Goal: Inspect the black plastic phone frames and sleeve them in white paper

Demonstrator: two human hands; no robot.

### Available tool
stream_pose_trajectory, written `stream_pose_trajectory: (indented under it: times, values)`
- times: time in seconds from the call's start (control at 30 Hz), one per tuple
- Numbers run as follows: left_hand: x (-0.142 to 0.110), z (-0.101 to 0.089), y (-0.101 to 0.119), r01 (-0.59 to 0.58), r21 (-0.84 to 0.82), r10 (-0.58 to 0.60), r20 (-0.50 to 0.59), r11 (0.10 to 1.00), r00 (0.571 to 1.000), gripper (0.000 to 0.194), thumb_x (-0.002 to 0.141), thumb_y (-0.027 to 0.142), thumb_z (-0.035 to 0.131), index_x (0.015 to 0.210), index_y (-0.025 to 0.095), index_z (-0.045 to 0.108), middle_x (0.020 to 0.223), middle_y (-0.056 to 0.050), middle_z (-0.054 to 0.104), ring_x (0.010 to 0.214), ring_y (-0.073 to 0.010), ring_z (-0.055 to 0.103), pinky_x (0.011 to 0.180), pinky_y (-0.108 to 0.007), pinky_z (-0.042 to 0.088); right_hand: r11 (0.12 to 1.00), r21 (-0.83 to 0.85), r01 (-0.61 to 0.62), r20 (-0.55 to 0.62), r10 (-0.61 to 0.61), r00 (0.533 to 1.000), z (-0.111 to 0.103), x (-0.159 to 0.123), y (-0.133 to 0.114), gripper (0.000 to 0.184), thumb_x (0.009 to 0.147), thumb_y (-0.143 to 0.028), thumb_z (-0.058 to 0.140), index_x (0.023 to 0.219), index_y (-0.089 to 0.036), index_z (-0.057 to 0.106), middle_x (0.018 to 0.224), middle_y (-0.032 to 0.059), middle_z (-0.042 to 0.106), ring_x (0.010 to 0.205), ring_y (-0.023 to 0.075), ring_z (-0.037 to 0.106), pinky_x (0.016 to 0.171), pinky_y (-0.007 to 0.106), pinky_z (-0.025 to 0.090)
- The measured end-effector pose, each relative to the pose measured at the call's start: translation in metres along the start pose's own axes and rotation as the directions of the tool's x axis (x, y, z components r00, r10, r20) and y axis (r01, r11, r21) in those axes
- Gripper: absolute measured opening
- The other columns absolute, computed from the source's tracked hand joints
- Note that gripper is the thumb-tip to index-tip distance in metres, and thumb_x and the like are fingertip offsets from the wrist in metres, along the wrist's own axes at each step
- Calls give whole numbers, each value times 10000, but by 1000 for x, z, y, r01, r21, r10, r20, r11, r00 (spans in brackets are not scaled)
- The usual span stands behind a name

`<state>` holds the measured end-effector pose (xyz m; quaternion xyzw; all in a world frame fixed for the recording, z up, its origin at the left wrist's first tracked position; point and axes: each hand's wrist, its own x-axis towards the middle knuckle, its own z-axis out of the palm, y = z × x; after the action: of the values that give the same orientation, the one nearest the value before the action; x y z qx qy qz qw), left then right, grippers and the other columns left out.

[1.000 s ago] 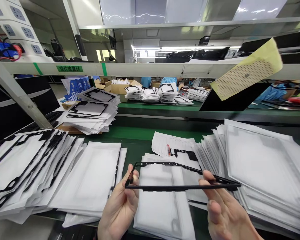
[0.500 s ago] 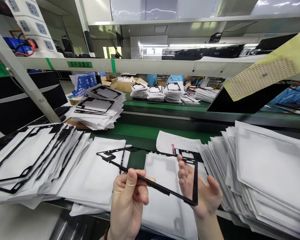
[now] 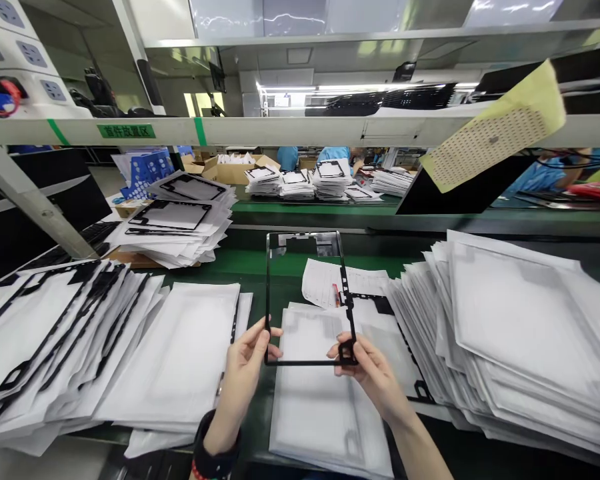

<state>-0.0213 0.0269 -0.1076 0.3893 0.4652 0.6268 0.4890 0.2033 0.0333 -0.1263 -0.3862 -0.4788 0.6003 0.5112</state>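
A thin black rectangular frame (image 3: 300,363) is held upright in the air between my two hands. My left hand (image 3: 250,357) pinches its lower left side, and a dark band circles that wrist. My right hand (image 3: 367,363) grips the lower right corner, beside a small square cutout. Below the frame lies a stack of white translucent sheets (image 3: 315,407), a dark shape showing faintly through the top one. Behind my right hand, another black frame (image 3: 423,390) lies on white sheets, partly covered.
Leaning piles of white sheets with black frames stand at left (image 3: 40,320) and back left (image 3: 175,217). A tall pile of sheets (image 3: 520,320) fills the right. Printed paper (image 3: 323,283) lies on the green bench. A white rail (image 3: 280,131) crosses above, with a yellow sheet (image 3: 495,130) hanging there.
The frame has turned from a slanted, nearly flat pose to upright, facing me. My right hand went from spread fingers beside it to gripping its lower corner. The view has shifted right.
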Motion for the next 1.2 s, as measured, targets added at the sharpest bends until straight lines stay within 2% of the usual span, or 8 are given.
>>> stream_pose_trajectory:
  times: [0.17, 0.37, 0.53, 0.6, 0.7, 0.83, 0.97, 1.2]
  values:
    - [0, -34, -12, -18, 137, 43, -188, 990, 981, 486, 716, 526, 793, 1018, 147, 758, 789, -42, 714, 481, -95, 511, 525, -268, 464, 936, -349, 46, -27, -59, 998, -6, 6, 18, 518, 867, -687, 611, 1077, -217, 675, 927, 105, 757, 793, 256, 725, 758, 407, 604]
    - [8, -156, 17, 63, 374, 137, -484, 925, 864, 544, 512, 578, 801, 827, 141, 723, 644, -2, 632, 444, -87, 383, 444, -261, 343, 650, -760, 3, -180, -215, 960, -37, 0, 40, 526, 759, -721, 652, 573, -261, 476, 466, 4, 515, 414, 208, 492, 424, 316, 355]
    - [5, -199, 15, 255, 560, 167, -594, 788, 787, 190, 605, 343, 701, 681, 170, 685, 772, -151, 718, 784, -366, 662, 737, -500, 523, 484, -874, 36, -92, -238, 967, -43, -6, 63, 557, 814, -730, 538, 543, -279, 358, 412, -10, 453, 340, 214, 447, 391, 284, 224]
    - [3, -187, 5, 241, 622, 247, -593, 745, 766, 210, 688, 313, 651, 802, 148, 713, 1209, -252, 670, 1282, -490, 503, 1055, -617, 377, 452, -889, 71, -57, -263, 963, -42, -8, 64, 527, 896, -698, 434, 590, -272, 385, 480, 4, 495, 380, 219, 487, 408, 291, 260]
    - [-2, -145, -16, 142, 648, 297, -520, 749, 801, 393, 826, 329, 587, 1150, 126, 679, 1607, -210, 328, 1541, -399, 160, 1237, -558, 122, 435, -892, 123, -8, -287, 958, -38, -13, 51, 442, 968, -606, 406, 702, -258, 470, 652, 31, 577, 486, 209, 562, 448, 291, 355]
    - [-19, -62, -50, 45, 481, 99, -270, 876, 958, 545, 892, 418, 622, 1371, 163, 575, 1563, -174, 449, 1472, -290, 400, 1211, -426, 323, 517, -827, 219, 65, -298, 952, -18, -27, 19, 358, 1037, -474, 379, 779, -245, 476, 784, 41, 597, 707, 187, 626, 651, 254, 505]
    - [-37, 4, -73, 104, 254, -104, -11, 962, 994, 639, 838, 476, 724, 1375, 150, 604, 1436, -206, 602, 1303, -312, 607, 1067, -425, 512, 759, -594, 266, 55, -291, 955, -2, -45, -4, 355, 1022, -443, 469, 743, -234, 537, 928, 64, 648, 830, 207, 638, 715, 251, 530]
    - [-39, 3, -56, 124, 78, -123, -22, 989, 992, 654, 820, 574, 728, 1333, 174, 657, 1382, -157, 657, 1294, -304, 613, 1074, -372, 510, 837, -533, 122, -270, -305, 913, -18, -37, 14, 343, 920, -576, 596, 1052, -276, 699, 1280, 115, 645, 1152, 318, 635, 933, 403, 556]
